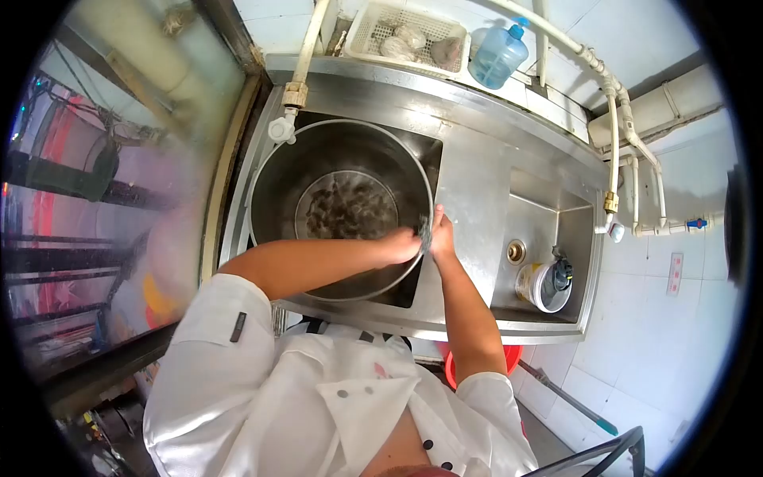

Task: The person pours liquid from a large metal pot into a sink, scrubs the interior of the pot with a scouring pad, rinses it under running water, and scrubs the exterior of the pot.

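Observation:
A large round metal pot (264,179) sits in the left sink basin, with murky water (350,208) at its bottom. My left hand (401,245) reaches across inside the pot to its right wall, fingers closed on a grey steel wool scrubber (426,235) pressed against the wall near the rim. On the outer side of that same wall is my right hand (443,237), gripping the rim with the thumb pointing up; its other fingers are partly hidden.
A white tap (282,129) overhangs the pot's back left edge. To the right, a second basin (548,195) holds a white bucket (548,288) lying tilted. Behind stand a white basket (367,36) and a blue pump bottle (498,57). A red tub (509,359) is below the counter.

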{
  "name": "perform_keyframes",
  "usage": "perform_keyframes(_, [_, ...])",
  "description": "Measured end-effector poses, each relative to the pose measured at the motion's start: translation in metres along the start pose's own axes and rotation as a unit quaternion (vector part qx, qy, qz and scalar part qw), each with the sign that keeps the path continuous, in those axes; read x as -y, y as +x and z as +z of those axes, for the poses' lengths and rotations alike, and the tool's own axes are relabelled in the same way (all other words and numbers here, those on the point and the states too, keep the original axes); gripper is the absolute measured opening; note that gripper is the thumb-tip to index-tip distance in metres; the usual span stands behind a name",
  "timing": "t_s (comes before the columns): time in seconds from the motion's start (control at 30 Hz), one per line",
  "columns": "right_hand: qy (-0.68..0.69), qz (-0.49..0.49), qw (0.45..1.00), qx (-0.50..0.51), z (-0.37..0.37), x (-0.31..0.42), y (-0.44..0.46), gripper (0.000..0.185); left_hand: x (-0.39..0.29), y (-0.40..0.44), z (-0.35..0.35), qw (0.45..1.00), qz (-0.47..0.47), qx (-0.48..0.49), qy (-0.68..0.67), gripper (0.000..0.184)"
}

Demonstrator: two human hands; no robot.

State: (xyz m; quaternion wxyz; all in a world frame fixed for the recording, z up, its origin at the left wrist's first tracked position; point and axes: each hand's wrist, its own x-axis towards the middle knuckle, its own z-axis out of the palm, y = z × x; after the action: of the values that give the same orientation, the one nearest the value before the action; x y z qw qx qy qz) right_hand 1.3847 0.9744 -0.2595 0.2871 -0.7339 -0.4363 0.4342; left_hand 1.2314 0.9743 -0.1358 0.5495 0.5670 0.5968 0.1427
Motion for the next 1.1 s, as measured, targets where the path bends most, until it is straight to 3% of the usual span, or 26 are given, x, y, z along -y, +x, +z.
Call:
perform_keyframes(0.07, [0.045, -0.008, 0.999, 0.020, 0.005, 0.003, -0.003, 0.075, 0.037, 0.021, 0.006, 0.983, -0.061, 0.152, -0.079, 0.045])
perform_keyframes(0.1, [0.088, -0.015, 0.995, 0.040, 0.007, 0.004, -0.004, 0.074, 0.030, 0.043, 0.005, 0.970, -0.107, 0.109, -0.191, 0.043])
perform_keyframes(0.17, [0.048, -0.064, 0.997, 0.000, 0.018, -0.020, 0.014, 0.073, 0.036, 0.120, -0.006, 0.928, -0.128, -0.017, -0.351, 0.044])
perform_keyframes(0.2, [0.041, -0.056, 0.998, -0.005, 0.018, -0.012, 0.009, 0.072, -0.002, 0.106, -0.030, 0.937, -0.090, -0.172, -0.291, 0.061])
perform_keyframes(0.23, [0.036, -0.047, 0.998, -0.010, 0.020, -0.005, 0.006, 0.071, 0.002, 0.116, -0.016, 0.936, -0.085, -0.176, -0.292, 0.061])
perform_keyframes(0.27, [0.018, -0.020, 1.000, 0.011, 0.018, -0.005, 0.008, 0.069, 0.012, 0.124, 0.011, 0.961, -0.054, -0.196, -0.189, 0.063])
perform_keyframes(0.37, [0.045, -0.095, 0.994, 0.036, 0.019, -0.041, 0.015, 0.068, 0.041, 0.058, 0.055, 0.993, -0.013, -0.097, 0.067, 0.064])
perform_keyframes(0.43, [0.152, -0.012, 0.988, 0.036, 0.015, -0.027, 0.007, 0.073, 0.048, -0.015, 0.030, 0.995, 0.022, 0.036, 0.088, 0.059])
perform_keyframes(0.5, [0.141, 0.010, 0.990, 0.023, 0.015, -0.012, -0.002, 0.075, 0.077, -0.081, 0.009, 0.970, 0.112, 0.097, 0.194, 0.055])
perform_keyframes(0.53, [0.154, 0.015, 0.988, 0.019, 0.021, -0.026, 0.010, 0.076, 0.080, -0.103, -0.017, 0.949, 0.083, 0.176, 0.248, 0.053])
perform_keyframes(0.57, [0.159, 0.030, 0.986, 0.032, 0.018, -0.014, 0.003, 0.078, 0.087, -0.122, -0.044, 0.918, 0.055, 0.254, 0.300, 0.051])
perform_keyframes(0.6, [0.161, 0.032, 0.985, 0.047, 0.018, -0.002, 0.000, 0.079, 0.103, -0.137, -0.069, 0.860, 0.140, 0.282, 0.403, 0.042])
perform_keyframes(0.63, [0.161, 0.037, 0.984, 0.061, 0.019, 0.004, -0.005, 0.079, 0.135, -0.136, -0.093, 0.781, 0.166, 0.357, 0.485, 0.034])
perform_keyframes(0.73, [0.090, 0.009, 0.996, 0.026, 0.024, 0.019, -0.017, 0.076, 0.173, -0.153, -0.195, 0.760, 0.175, 0.266, 0.567, 0.025])
perform_keyframes(0.77, [0.092, 0.015, 0.995, 0.027, 0.026, 0.019, -0.017, 0.076, 0.153, -0.150, -0.222, 0.654, 0.161, 0.270, 0.688, 0.024])
perform_keyframes(0.83, [0.044, -0.022, 0.999, 0.020, 0.024, 0.016, -0.014, 0.076, 0.132, -0.118, -0.272, 0.567, 0.137, 0.243, 0.775, 0.033])
perform_keyframes(0.9, [0.026, -0.020, 0.999, 0.015, 0.026, 0.010, -0.010, 0.075, 0.146, -0.059, -0.308, 0.450, 0.245, 0.088, 0.854, 0.041])
perform_keyframes(1.03, [0.047, -0.022, 0.999, 0.004, 0.024, 0.018, -0.017, 0.072, 0.125, -0.033, -0.299, 0.434, 0.291, 0.088, 0.848, 0.048])
perform_keyframes(1.1, [0.020, 0.014, 0.999, 0.026, 0.024, 0.012, -0.008, 0.073, 0.133, -0.081, -0.270, 0.554, 0.080, 0.204, 0.803, 0.051])
